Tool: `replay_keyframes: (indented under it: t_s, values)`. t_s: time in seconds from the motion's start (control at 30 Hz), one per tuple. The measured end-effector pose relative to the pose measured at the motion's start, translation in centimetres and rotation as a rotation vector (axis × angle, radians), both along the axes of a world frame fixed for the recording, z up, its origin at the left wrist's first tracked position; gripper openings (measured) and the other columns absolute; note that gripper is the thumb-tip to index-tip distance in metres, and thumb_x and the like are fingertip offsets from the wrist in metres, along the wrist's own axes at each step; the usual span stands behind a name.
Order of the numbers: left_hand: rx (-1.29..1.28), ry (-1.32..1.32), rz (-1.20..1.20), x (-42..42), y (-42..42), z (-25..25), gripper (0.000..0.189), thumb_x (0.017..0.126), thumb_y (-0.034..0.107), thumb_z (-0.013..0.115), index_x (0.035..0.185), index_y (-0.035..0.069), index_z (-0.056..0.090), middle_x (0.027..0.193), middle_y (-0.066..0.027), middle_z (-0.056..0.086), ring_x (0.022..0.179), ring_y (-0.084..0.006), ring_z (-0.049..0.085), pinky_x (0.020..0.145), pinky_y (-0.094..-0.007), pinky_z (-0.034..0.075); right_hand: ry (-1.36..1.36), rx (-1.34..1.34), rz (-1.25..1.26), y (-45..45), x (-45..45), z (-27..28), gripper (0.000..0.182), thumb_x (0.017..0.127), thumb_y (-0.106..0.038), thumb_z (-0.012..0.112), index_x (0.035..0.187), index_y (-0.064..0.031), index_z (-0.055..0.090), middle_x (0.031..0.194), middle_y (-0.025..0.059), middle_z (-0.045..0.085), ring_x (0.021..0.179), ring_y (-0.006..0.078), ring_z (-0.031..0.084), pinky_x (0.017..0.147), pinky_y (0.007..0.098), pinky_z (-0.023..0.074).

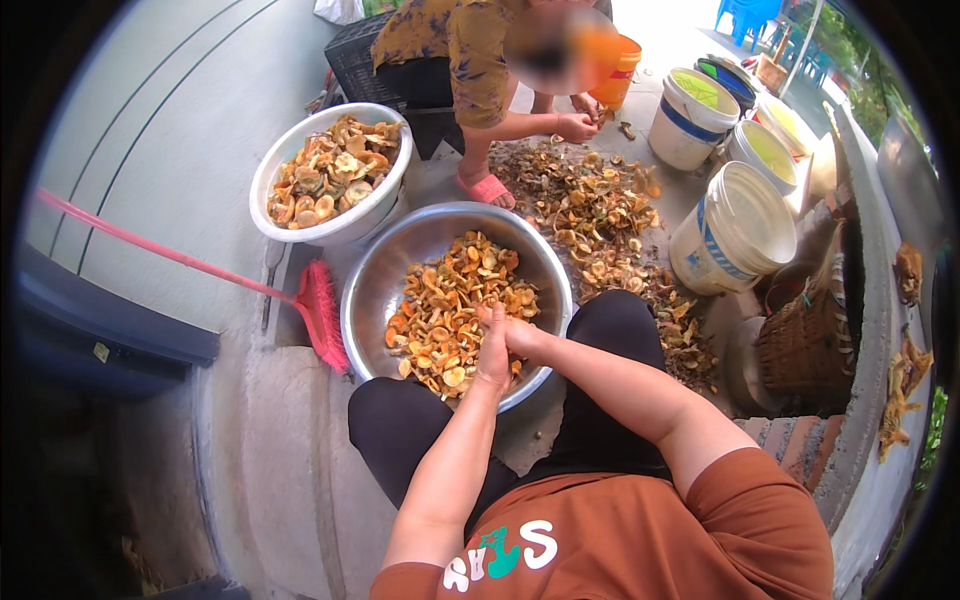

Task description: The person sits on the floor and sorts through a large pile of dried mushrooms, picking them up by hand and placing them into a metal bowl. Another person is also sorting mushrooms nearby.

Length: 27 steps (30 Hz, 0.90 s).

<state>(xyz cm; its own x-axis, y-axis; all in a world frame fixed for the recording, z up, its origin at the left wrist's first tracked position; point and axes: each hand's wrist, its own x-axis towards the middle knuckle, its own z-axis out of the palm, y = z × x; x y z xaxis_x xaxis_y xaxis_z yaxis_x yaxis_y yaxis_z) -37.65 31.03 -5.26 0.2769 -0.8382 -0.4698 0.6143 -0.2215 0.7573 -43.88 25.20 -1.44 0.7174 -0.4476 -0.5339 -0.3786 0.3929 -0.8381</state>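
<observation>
A large stainless steel basin stands between and in front of my knees, with many small orange-brown mushrooms inside. Over its near right part, my left hand and my right hand are together, palms close. Whether something small lies between them is hidden. A white plastic basin heaped with larger mushrooms is beyond it on the left. On the ground to the right of the steel basin spreads a pile of mushrooms mixed with dark debris.
Opposite me a person bends over the pile, hands near an orange bucket. White plastic buckets stand along the right, near a woven basket. A pink broom leans left of the steel basin. A black crate is behind.
</observation>
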Motion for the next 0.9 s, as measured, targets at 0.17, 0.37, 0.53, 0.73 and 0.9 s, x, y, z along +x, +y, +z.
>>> replay_keyframes:
  t_s: [0.17, 0.37, 0.53, 0.73, 0.9]
  values:
    - [0.017, -0.123, -0.137, -1.7, 0.0, 3.1, 0.088, 0.088, 0.067, 0.036, 0.147, 0.007, 0.010, 0.147, -0.0168, 0.023, 0.136, -0.0291, 0.024, 0.108, -0.0428, 0.026, -0.003, -0.091, -0.034, -2.9, 0.0, -9.2, 0.049, 0.095, -0.042, 0.036, 0.133, -0.0137, 0.048, 0.127, 0.0115, 0.054, 0.112, 0.0203, 0.051, 0.093, 0.0320, 0.0408]
    - [-0.014, -0.091, 0.016, -2.8, 2.5, -0.5, 0.072, 0.095, 0.055, 0.037, 0.145, 0.006, 0.021, 0.144, -0.0108, 0.033, 0.128, -0.0199, 0.036, 0.105, -0.0383, 0.029, -0.006, -0.524, -0.478, -3.2, 1.7, -5.9, 0.049, 0.094, -0.040, 0.038, 0.113, 0.0015, 0.055, 0.110, 0.0196, 0.059, 0.103, 0.0275, 0.054, 0.092, 0.0362, 0.0383]
    - [0.279, -0.286, -0.033, 0.6, 3.2, -3.2, 0.063, 0.090, 0.028, 0.057, 0.141, 0.003, 0.029, 0.123, -0.0099, 0.052, 0.109, -0.0175, 0.051, 0.086, -0.0324, 0.043, -0.119, -0.074, -0.642, -3.1, 2.7, 4.1, 0.049, 0.093, -0.035, 0.044, 0.130, -0.0024, 0.045, 0.118, 0.0068, 0.054, 0.095, 0.0151, 0.052, 0.081, 0.0302, 0.0419]
    - [0.331, -0.621, 0.073, 8.2, 2.6, -11.7, 0.052, 0.086, 0.017, 0.061, 0.130, -0.004, 0.044, 0.119, -0.0152, 0.057, 0.103, -0.0202, 0.057, 0.089, -0.0305, 0.045, -0.431, -0.194, -0.457, -7.8, 5.9, 10.2, 0.045, 0.091, -0.022, 0.052, 0.131, -0.0020, 0.043, 0.116, 0.0075, 0.054, 0.092, 0.0110, 0.055, 0.078, 0.0245, 0.0435]
    - [0.441, -0.823, 0.056, 16.2, 0.0, -15.7, 0.049, 0.081, 0.019, 0.064, 0.124, -0.002, 0.051, 0.109, -0.0165, 0.062, 0.081, -0.0205, 0.064, 0.075, -0.0315, 0.050, -0.395, 0.181, -0.605, -10.5, 4.0, 10.1, 0.030, 0.093, -0.019, 0.051, 0.120, -0.0057, 0.049, 0.105, 0.0066, 0.059, 0.082, 0.0122, 0.060, 0.073, 0.0249, 0.0483]
